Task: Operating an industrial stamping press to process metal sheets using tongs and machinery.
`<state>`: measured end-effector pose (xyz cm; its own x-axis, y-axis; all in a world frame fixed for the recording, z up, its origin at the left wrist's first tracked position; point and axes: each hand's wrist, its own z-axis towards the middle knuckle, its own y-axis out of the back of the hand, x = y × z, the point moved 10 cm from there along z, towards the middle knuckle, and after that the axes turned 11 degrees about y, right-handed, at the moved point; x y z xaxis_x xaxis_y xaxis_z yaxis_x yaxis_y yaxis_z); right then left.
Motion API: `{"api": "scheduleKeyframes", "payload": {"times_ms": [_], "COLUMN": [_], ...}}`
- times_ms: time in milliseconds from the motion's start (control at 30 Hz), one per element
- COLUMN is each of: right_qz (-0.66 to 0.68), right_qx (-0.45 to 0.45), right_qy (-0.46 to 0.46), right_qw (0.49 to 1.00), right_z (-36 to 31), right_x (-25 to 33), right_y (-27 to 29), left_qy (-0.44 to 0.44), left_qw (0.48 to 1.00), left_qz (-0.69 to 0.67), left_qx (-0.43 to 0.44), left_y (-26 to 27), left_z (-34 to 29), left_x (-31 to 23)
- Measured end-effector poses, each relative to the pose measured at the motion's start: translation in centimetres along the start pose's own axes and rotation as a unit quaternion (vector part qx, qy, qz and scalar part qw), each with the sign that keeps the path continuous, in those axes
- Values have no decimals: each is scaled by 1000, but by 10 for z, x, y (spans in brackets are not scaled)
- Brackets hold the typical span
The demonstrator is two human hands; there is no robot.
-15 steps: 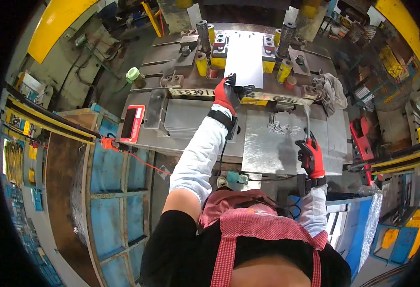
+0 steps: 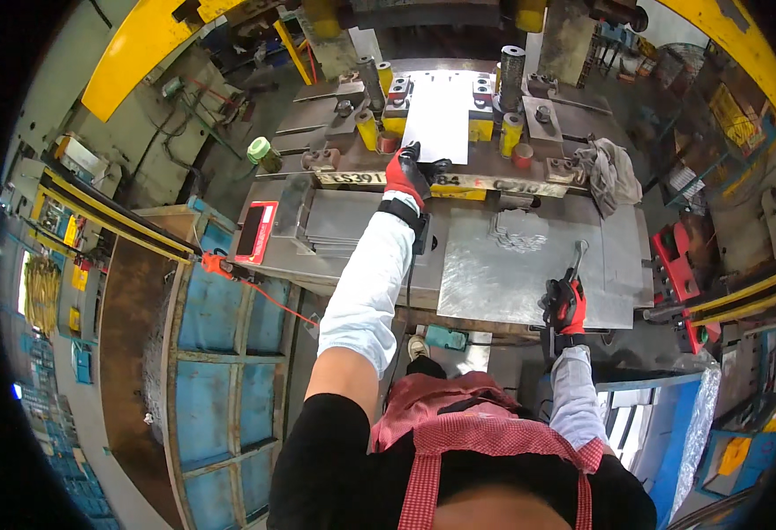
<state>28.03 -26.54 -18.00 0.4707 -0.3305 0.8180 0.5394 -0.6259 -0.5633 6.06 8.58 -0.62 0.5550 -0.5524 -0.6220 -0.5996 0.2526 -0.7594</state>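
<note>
My left hand [image 2: 411,175], in a red and black glove, is closed on the near left corner of a flat, bright sheet-metal strip [image 2: 437,119]. The strip lies between the bolted blocks of a press die. Lower right, my right hand [image 2: 566,306], gloved alike, grips a thin metal rod [image 2: 579,254] with a small bent end. That rod points away from me over a flat metal plate [image 2: 503,274]. Beyond the rod's tip, to its left, several small cut metal pieces [image 2: 518,230] lie overlapping on the plate.
A stack of grey sheets [image 2: 344,221] sits left of the plate, beside a red-framed dark panel [image 2: 256,231]. Yellow posts [image 2: 511,132] and dark guide pillars [image 2: 511,78] stand around the die. A grey rag [image 2: 609,172] hangs at the bench's right. Blue framed panels [image 2: 207,389] stand lower left.
My right hand has drawn back toward me, and the rod's tip is now farther from the press. My left hand stays at the strip's near end. The whole view has shifted slightly.
</note>
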Motion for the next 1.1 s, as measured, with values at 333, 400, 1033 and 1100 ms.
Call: {"api": "scheduleKeyframes", "payload": {"times_ms": [333,400,1033,1100], "right_qz": [-61,-45,8,54], "right_qx": [-4,-12,-13,4], "right_qy": [20,15,-1,-16], "right_qw": [998,999,1000,998], "right_z": [-2,-1,2,3], "right_x": [11,7,0,-6], "right_y": [-2,0,11,2], "left_qy": [-15,13,13,1], "left_qw": [999,1000,999,1000], "left_qz": [11,-15,-29,-8], "left_qx": [-37,-17,12,7], "left_y": [-10,-6,3,32], "left_z": [-10,-4,11,28], "left_x": [-5,-1,12,6]}}
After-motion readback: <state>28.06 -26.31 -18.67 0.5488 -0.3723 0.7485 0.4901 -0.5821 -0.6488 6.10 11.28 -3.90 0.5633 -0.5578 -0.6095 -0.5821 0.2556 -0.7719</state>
